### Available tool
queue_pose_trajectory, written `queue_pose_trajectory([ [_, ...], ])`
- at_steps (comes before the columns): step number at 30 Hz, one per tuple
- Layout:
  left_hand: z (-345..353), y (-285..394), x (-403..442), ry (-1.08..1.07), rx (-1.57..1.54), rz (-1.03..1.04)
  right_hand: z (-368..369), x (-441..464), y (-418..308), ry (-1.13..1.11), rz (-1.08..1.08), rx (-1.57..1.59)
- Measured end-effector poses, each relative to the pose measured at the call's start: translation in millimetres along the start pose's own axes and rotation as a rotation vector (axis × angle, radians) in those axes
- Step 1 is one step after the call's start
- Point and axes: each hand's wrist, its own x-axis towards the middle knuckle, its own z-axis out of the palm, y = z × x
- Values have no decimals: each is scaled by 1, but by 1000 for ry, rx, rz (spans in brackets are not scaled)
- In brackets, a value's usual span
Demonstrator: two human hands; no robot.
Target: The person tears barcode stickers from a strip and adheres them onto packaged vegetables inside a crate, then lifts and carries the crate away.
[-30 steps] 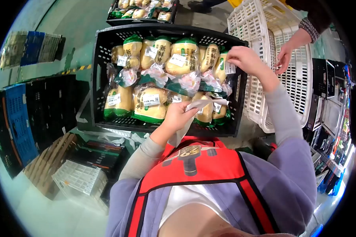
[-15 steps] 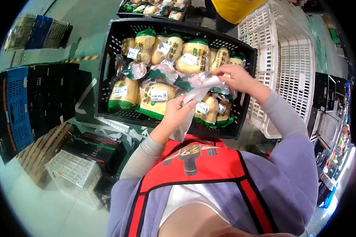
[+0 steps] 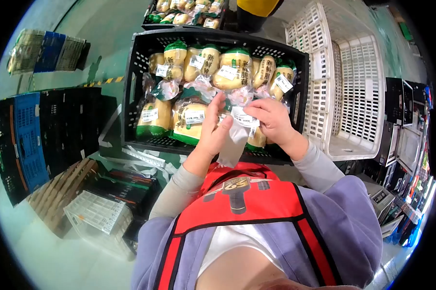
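Floor (image 3: 112, 58) with stacked blue and black crates (image 3: 29, 137) at left, a black crate (image 3: 130, 96) of bagged vegetables (image 3: 235, 72) before me, white baskets (image 3: 342, 153) at right.
My left hand (image 3: 213, 125) has its thumb apart from its fingers beside the paper strip (image 3: 232, 143); I cannot tell whether it grips. The strip hangs between my hands, over the crate's near side; my right hand (image 3: 272, 122) pinches the printed label (image 3: 242, 118) at its top.

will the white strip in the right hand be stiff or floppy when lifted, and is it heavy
Probably floppy: the strip hangs loosely from the right hand. Likely very light too, since it looks thin as paper.
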Motion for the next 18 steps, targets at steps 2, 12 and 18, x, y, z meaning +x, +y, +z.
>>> queue_pose_trajectory([
  [2, 3, 9, 7, -57, -11, 17, -2, 2, -1, -2, -20, -31],
  [12, 0, 13, 12, -209, -79, -461, -26, -5, 1, 59, 792, 1085],
  [18, 6, 3, 15, -146, -155, -320, -10, -7, 5, -91, 758, 839],
])
